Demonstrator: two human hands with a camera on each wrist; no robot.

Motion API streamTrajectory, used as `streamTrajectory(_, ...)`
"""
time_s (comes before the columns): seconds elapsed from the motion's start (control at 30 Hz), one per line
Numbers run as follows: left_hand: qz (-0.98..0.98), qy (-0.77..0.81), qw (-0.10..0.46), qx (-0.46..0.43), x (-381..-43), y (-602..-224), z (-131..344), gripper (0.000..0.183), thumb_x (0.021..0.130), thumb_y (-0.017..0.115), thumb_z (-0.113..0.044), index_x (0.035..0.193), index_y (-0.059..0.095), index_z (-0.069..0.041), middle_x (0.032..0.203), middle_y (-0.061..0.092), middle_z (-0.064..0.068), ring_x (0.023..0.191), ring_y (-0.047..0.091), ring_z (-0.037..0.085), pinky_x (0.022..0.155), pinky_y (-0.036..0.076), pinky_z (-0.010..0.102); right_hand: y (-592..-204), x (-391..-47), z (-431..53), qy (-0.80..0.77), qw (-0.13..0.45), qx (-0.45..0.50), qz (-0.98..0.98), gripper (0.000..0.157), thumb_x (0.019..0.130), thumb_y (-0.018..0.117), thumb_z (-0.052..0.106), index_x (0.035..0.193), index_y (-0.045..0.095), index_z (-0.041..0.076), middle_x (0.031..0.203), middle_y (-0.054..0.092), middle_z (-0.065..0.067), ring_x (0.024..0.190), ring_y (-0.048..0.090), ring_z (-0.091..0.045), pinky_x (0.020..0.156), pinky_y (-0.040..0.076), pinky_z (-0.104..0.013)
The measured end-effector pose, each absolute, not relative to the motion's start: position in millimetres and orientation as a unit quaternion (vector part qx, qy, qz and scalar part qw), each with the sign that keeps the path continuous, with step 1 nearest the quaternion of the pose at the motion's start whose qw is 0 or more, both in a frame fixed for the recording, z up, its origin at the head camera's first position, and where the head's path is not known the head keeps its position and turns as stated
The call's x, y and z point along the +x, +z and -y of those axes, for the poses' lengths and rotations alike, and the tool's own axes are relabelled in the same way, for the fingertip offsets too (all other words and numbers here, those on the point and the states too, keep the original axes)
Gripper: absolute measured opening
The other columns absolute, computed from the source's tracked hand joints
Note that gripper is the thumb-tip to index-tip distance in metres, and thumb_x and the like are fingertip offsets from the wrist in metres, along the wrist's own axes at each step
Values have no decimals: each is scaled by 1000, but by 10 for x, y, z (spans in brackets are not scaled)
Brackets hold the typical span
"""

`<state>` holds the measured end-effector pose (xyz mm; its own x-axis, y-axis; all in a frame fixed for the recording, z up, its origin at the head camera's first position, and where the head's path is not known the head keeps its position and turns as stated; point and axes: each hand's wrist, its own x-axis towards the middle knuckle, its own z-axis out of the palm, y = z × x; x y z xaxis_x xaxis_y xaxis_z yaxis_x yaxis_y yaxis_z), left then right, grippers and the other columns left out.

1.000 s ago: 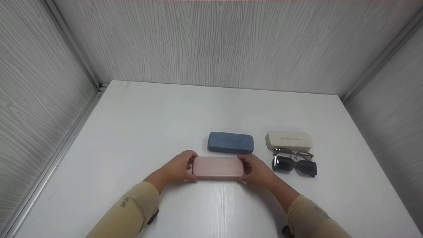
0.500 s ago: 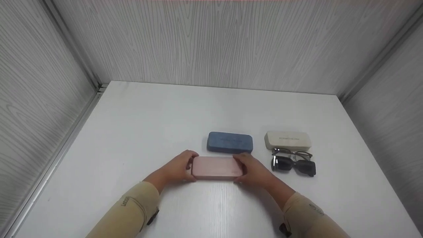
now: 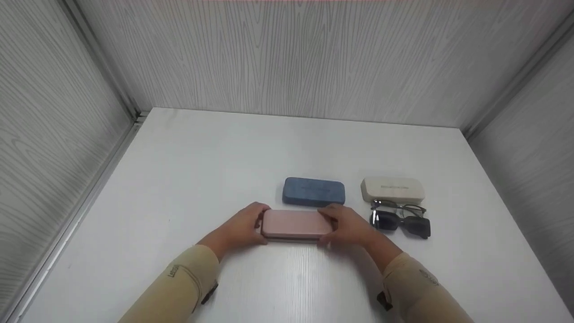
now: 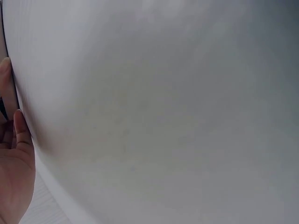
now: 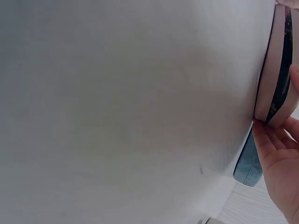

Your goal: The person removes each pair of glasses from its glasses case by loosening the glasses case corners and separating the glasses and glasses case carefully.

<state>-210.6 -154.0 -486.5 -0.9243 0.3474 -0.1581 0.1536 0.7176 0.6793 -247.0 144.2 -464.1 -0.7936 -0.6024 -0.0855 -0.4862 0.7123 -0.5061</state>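
Note:
A pink glasses case (image 3: 296, 223) lies crosswise on the white table between both hands. My left hand (image 3: 242, 225) grips its left end, thumb at the near edge and fingers at the far edge. At the other end, my right hand (image 3: 352, 226) holds the case with its thumb at the front seam. The right wrist view shows the pink case (image 5: 271, 70) with a dark gap between lid and base, so the lid is slightly raised. Only the hand (image 4: 16, 172) and a sliver of the case show in the left wrist view.
Just behind the pink case lies a blue glasses case (image 3: 313, 191). To the right is a cream glasses case (image 3: 393, 189), with thin-framed eyeglasses (image 3: 413, 210) and dark sunglasses (image 3: 400, 223) in front of it. Wood-grain panels (image 3: 287, 58) enclose the table's back and sides.
The lid of the pink case has come up a little, and a dark line now shows along its front. My right hand has shifted slightly left along the case; the left hand stays put.

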Motion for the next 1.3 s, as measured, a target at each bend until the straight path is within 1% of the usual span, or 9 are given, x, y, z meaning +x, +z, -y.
streamTrajectory(0.17, -919, 344, 136, 136, -2104, -4838, 1530, 70, 66, 82, -19, 124, 44, -16, 107, 48, -6, 95, 49, 11, 87, 45, 29, -4597, -2529, -1458, -253, 160, -291, -909, 71, 71, 75, 35, 131, 50, 9, 116, 54, -3, 101, 49, -16, 90, 43, -35)
streamTrajectory(0.33, -921, 340, 136, 136, -2097, -4847, 1527, 70, 65, 82, -19, 124, 44, -17, 102, 47, -6, 92, 47, 11, 84, 44, 28, -4617, -2579, -1488, -286, 186, -286, -895, 67, 73, 73, 37, 131, 51, 11, 124, 52, -6, 111, 48, -21, 97, 39, -41)
streamTrajectory(0.47, -921, 339, 134, 138, -2092, -4849, 1529, 76, 65, 82, -19, 129, 41, -16, 103, 46, -5, 93, 47, 12, 85, 44, 29, -4651, -2619, -1521, -319, 203, -285, -881, 65, 76, 70, 39, 132, 50, 11, 128, 50, -7, 117, 45, -24, 101, 35, -44)
streamTrajectory(0.6, -920, 339, 135, 143, -2089, -4845, 1535, 85, 66, 81, -19, 137, 34, -13, 112, 46, -4, 100, 48, 11, 93, 42, 31, -4645, -2651, -1545, -355, 227, -285, -861, 62, 81, 66, 39, 132, 49, 9, 131, 48, -10, 122, 41, -27, 103, 30, -48)
streamTrajectory(0.77, -917, 342, 132, 155, -2081, -4851, 1542, 89, 67, 79, -17, 140, 29, -12, 129, 42, 0, 119, 41, 12, 105, 32, 33, -4592, -2668, -1549, -424, 279, -259, -822, 54, 88, 57, 34, 132, 48, 3, 132, 47, -14, 123, 38, -30, 105, 28, -47)
streamTrajectory(0.93, -912, 354, 140, 150, -2071, -4871, 1543, 92, 68, 79, -16, 142, 25, -13, 135, 38, 0, 125, 36, 12, 106, 31, 32, -4551, -2678, -1507, -512, 339, -177, -769, 54, 92, 49, 32, 130, 44, -6, 132, 45, -19, 124, 39, -29, 105, 31, -43)
streamTrajectory(1.03, -909, 362, 143, 148, -2063, -4884, 1543, 98, 67, 79, -16, 145, 18, -15, 139, 35, 0, 125, 35, 11, 105, 32, 31, -4525, -2669, -1457, -507, 329, -151, -782, 59, 92, 46, 39, 132, 42, -5, 132, 45, -19, 124, 40, -31, 104, 33, -44)
streamTrajectory(1.13, -907, 367, 141, 150, -2053, -4889, 1548, 106, 66, 79, -15, 147, 11, -18, 140, 33, -1, 124, 35, 10, 104, 32, 31, -4511, -2656, -1399, -481, 302, -131, -812, 64, 91, 44, 50, 133, 43, 2, 130, 47, -14, 120, 43, -29, 101, 37, -44)
streamTrajectory(1.3, -902, 382, 143, 145, -2040, -4870, 1548, 110, 66, 80, -15, 148, 7, -20, 142, 31, -1, 124, 35, 10, 104, 33, 31, -4475, -2653, -1337, -470, 270, -99, -835, 63, 89, 47, 52, 131, 48, 5, 130, 48, -11, 120, 45, -27, 98, 41, -42)
